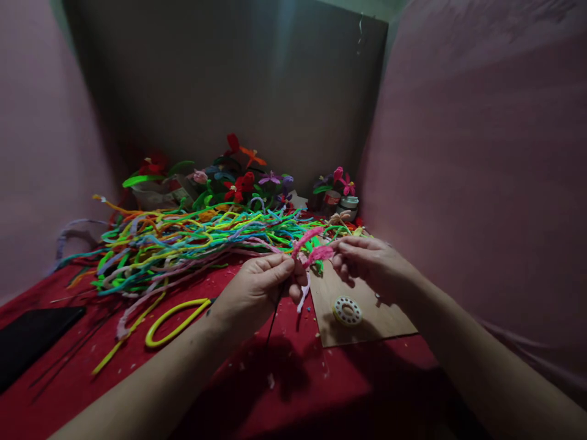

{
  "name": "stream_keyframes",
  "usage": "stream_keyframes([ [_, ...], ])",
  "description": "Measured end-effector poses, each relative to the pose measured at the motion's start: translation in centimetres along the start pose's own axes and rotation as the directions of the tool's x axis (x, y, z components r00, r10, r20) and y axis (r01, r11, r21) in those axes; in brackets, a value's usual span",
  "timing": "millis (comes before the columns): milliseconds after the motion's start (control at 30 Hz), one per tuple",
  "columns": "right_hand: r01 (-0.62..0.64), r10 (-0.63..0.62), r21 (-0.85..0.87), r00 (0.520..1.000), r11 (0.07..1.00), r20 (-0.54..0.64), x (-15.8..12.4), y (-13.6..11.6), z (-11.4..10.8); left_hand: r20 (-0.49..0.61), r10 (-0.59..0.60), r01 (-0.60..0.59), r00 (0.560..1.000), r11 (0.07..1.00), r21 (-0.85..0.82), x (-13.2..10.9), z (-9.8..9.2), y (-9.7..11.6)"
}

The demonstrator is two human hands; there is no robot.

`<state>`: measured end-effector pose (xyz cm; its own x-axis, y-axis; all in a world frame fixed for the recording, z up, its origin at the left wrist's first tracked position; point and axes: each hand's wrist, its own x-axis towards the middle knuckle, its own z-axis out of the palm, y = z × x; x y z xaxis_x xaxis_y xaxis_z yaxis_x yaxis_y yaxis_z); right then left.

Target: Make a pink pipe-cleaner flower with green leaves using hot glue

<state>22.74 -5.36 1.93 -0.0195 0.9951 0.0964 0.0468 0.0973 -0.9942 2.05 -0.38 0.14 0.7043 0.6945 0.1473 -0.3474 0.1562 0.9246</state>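
Note:
Between my hands is a pink pipe-cleaner flower point(318, 255) with two fuzzy petals showing. My left hand point(261, 287) pinches its base between thumb and fingers, and a thin dark stem runs down below that hand. A pale lilac strand point(304, 293) hangs beneath the left fingers. At the tip of the lower petal, the thumb and forefinger of my right hand point(373, 263) are closed on its end; the exact contact is small and dim. A large heap of multicoloured pipe cleaners point(202, 235) lies just behind my left hand.
Yellow-handled scissors or pliers point(177, 324) lie left of my left forearm. A wooden board point(367, 327) under my right hand carries a round spool with holes point(347, 311). A black flat object point(36, 336) sits at far left. Finished pipe-cleaner flowers point(238, 186) and a jar point(348, 208) stand behind.

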Motion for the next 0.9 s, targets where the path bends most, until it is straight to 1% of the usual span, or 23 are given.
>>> stream_keyframes([
  [33, 0.039, -0.053, -0.119, 0.992, 0.992, -0.118, -0.8, 0.1, -0.8, -0.016, 0.009, -0.010, 1.000, 1.000, -0.008, 0.0, 0.0, 0.1],
  [67, 0.039, -0.105, -0.274, 0.967, 0.961, -0.231, -1.8, 0.3, -1.8, -0.031, 0.015, -0.016, 0.999, 1.000, -0.018, 0.1, 0.0, 0.2],
  [100, -0.010, -0.157, -0.459, 0.933, 0.888, -0.324, -2.8, 0.6, -2.9, -0.042, 0.018, -0.019, 0.999, 0.999, -0.027, 0.1, 0.0, 0.3],
  [133, -0.081, -0.212, -0.641, 0.905, 0.764, -0.368, -3.9, 1.1, -4.1, -0.052, 0.018, -0.020, 0.998, 0.999, -0.034, 0.2, -0.1, 0.3],
  [167, -0.160, -0.260, -0.781, 0.887, 0.604, -0.383, -4.9, 1.7, -5.3, -0.058, 0.017, -0.020, 0.998, 0.999, -0.039, 0.2, -0.1, 0.3],
  [200, -0.232, -0.273, -0.859, 0.883, 0.455, -0.383, -5.9, 2.5, -6.4, -0.062, 0.015, -0.018, 0.998, 0.999, -0.042, 0.3, -0.2, 0.3],
  [233, -0.286, -0.270, -0.899, 0.884, 0.332, -0.381, -6.7, 3.4, -7.3, -0.065, 0.014, -0.017, 0.998, 0.999, -0.043, 0.4, -0.3, 0.2],
  [267, -0.298, -0.233, -0.922, 0.905, 0.248, -0.356, -7.4, 4.2, -8.0, -0.069, 0.012, -0.015, 0.998, 0.999, -0.043, 0.5, -0.3, 0.1],
  [333, -0.273, -0.180, -0.948, 0.937, 0.163, -0.301, -8.1, 5.8, -8.6, -0.074, 0.008, -0.011, 0.997, 0.999, -0.038, 0.6, -0.4, -0.2],
  [367, -0.273, -0.165, -0.953, 0.942, 0.133, -0.293, -8.3, 6.4, -8.6, -0.076, 0.005, -0.008, 0.997, 0.999, -0.035, 0.6, -0.5, -0.3],
  [433, -0.298, -0.169, -0.950, 0.935, 0.098, -0.311, -8.1, 7.3, -8.3, -0.081, -0.001, -0.002, 0.997, 0.999, -0.032, 0.7, -0.6, -0.5],
  [500, -0.326, -0.190, -0.941, 0.922, 0.094, -0.338, -7.8, 7.9, -8.0, -0.096, -0.008, 0.005, 0.995, 1.000, -0.029, 0.8, -0.7, -0.6],
  [600, -0.309, -0.231, -0.943, 0.915, 0.126, -0.331, -7.7, 8.6, -8.1, -0.131, -0.013, 0.011, 0.991, 1.000, -0.017, 1.0, -0.9, -0.7],
  [667, -0.277, -0.274, -0.947, 0.909, 0.164, -0.314, -8.0, 8.8, -8.5, -0.141, -0.013, 0.012, 0.990, 1.000, -0.007, 1.0, -0.9, -0.6],
  [733, -0.242, -0.316, -0.940, 0.896, 0.239, -0.311, -8.4, 8.9, -8.9, -0.143, -0.013, 0.012, 0.990, 1.000, -0.006, 1.0, -0.9, -0.6],
  [800, -0.208, -0.327, -0.905, 0.883, 0.371, -0.337, -8.8, 8.6, -9.0, -0.148, -0.013, 0.011, 0.989, 1.000, -0.009, 1.0, -0.7, -0.6],
  [833, -0.197, -0.313, -0.862, 0.875, 0.467, -0.370, -9.0, 8.5, -9.0, -0.150, -0.012, 0.010, 0.989, 1.000, -0.010, 0.9, -0.7, -0.6],
  [867, -0.189, -0.283, -0.788, 0.864, 0.585, -0.417, -9.2, 8.2, -8.8, -0.152, -0.009, 0.007, 0.988, 1.000, -0.012, 0.9, -0.7, -0.7],
  [900, -0.173, -0.245, -0.677, 0.846, 0.716, -0.475, -9.3, 8.0, -8.5, -0.154, -0.005, 0.003, 0.988, 1.000, -0.013, 0.9, -0.7, -0.7],
])
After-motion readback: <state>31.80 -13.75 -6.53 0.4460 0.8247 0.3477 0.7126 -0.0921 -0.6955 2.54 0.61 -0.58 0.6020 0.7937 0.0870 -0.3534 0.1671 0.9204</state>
